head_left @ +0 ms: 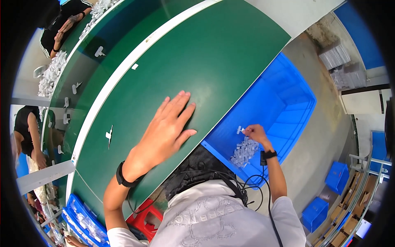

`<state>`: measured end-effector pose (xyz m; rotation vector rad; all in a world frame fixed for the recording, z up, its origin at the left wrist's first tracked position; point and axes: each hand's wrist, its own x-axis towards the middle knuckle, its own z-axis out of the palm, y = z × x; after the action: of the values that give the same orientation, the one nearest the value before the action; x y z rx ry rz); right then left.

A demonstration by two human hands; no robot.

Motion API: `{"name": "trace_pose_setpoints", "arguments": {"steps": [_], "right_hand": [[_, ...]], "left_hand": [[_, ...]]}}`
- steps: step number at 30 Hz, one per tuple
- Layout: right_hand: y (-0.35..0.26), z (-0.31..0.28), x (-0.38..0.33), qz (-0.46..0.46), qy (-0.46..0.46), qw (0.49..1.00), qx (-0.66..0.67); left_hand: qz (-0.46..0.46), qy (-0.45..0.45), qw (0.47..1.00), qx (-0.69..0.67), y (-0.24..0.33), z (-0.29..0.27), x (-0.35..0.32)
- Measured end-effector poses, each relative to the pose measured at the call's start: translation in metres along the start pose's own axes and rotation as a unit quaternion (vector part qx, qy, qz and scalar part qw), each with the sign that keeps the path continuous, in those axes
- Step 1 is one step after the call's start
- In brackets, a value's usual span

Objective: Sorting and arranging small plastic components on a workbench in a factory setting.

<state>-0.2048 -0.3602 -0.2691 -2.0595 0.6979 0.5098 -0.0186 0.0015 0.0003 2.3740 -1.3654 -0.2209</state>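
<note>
My left hand (166, 123) is spread palm-down over the green work surface (222, 45), with nothing in its fingers; whether it rests on the surface I cannot tell. On the right, my right hand (256, 133) reaches over the large blue bin (263, 96). Its fingertips pinch a small white T-shaped plastic part (239, 130). Just below that hand, a pile of similar white parts (245, 153) lies in the bin's near end. Left of my left hand, one more white part (109, 135) lies on the green surface.
A white rail (111, 82) divides my surface from a green strip carrying scattered white parts (99, 51). People work beyond it, beside white heaps (52, 74). A blue tray (84, 220) of white parts stands lower left, near a red stool (147, 218). Smaller blue bins (315, 214) stand right.
</note>
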Motion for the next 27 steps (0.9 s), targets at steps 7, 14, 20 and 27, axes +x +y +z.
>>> {"name": "trace_pose_setpoints", "arguments": {"steps": [7,14,20,27], "right_hand": [[-0.164,-0.064,-0.101,-0.188,0.01,0.955,0.229],[-0.21,-0.051,-0.121,-0.356,0.022,0.905,0.233],[-0.208,-0.046,-0.123,-0.276,0.071,0.915,0.285],[-0.152,-0.055,-0.117,-0.192,0.146,0.926,0.289]], "left_hand": [[-0.008,0.015,0.935,-0.353,0.03,0.015,0.017],[-0.037,0.078,0.879,-0.469,0.056,0.033,0.035],[-0.094,0.135,0.843,-0.512,0.019,0.006,0.032],[-0.243,0.349,0.769,-0.478,-0.128,-0.074,0.086]]}}
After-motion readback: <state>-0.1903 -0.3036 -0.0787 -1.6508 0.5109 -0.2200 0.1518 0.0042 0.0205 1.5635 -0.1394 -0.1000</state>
